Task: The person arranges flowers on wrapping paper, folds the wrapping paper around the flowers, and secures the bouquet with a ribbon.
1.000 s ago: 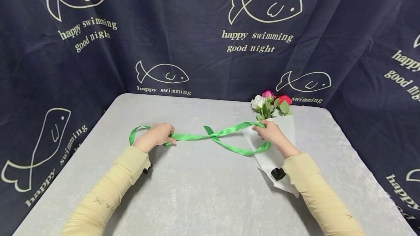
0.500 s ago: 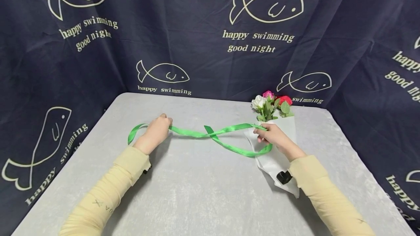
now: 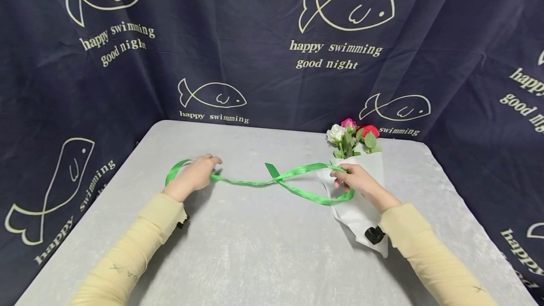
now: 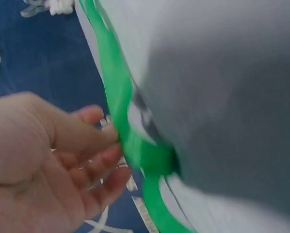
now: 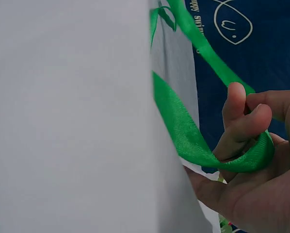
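A green ribbon (image 3: pixel 255 183) stretches across the grey table, crossing over itself in the middle to form a loop on the right. My right hand (image 3: pixel 354 178) pinches it over the white wrapping paper (image 3: pixel 361 211); the right wrist view has the ribbon (image 5: pixel 184 128) bending round inside the fingers. On the left, my left hand (image 3: pixel 197 173) is above the ribbon's other part, fingers spread apart. Its fingertips (image 4: pixel 113 136) are right at the ribbon in the left wrist view, not closed round it. A curl of ribbon lies beyond that wrist.
White, pink and red roses (image 3: pixel 348 133) with green leaves stick out of the paper at the back right. A dark blue curtain (image 3: pixel 272 37) with fish drawings surrounds the table (image 3: pixel 263 249). Black cameras sit at both sleeves' cuffs.
My left hand lifted the ribbon away from me, then came back lower and to the left with its fingers loosened, and the ribbon there sagged. The right hand shifted slightly right and nearer.
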Available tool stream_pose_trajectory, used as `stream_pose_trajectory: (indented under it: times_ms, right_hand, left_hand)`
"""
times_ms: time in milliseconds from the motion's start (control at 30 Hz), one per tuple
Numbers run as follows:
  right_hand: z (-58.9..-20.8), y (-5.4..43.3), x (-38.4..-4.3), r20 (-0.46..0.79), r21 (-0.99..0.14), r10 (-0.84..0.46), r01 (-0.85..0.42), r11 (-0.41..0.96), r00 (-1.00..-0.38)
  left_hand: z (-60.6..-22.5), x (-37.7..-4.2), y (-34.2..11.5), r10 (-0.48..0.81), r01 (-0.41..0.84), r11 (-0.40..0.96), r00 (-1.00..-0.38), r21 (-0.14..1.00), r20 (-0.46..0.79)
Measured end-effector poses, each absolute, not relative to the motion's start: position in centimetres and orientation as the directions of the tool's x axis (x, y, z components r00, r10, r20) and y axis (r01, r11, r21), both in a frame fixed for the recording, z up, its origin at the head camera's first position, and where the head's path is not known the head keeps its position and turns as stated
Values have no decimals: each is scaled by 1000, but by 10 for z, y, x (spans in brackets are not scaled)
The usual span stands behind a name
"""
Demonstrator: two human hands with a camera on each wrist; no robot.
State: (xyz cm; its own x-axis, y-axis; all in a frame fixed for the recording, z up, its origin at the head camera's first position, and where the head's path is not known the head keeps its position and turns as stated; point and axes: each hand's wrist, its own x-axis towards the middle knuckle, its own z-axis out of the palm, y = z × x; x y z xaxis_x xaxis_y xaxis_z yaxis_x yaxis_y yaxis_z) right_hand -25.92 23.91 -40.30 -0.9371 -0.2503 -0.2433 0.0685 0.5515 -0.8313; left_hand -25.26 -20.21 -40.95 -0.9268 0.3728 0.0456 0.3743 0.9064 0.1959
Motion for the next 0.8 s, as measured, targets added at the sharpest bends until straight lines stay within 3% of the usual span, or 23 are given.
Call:
stream_pose_trajectory:
  times_ms: [200,500,633,800]
  right_hand:
    - [-406,244,-258,-238,-842,-253,70,534,-938]
    - [-403,248,-253,-209,-847,-263,40,530,-942]
    - [-402,249,-254,-202,-854,-269,35,519,-942]
    - [-404,247,-256,-202,-856,-273,34,516,-941]
  left_hand:
    - [-416,-263,-236,223,226,974,-973,32,61]
    - [-417,-269,-258,153,153,988,-987,-7,52]
    - [-407,-267,-253,91,89,995,-995,-37,39]
    - [-402,-257,-215,185,180,982,-973,-50,136]
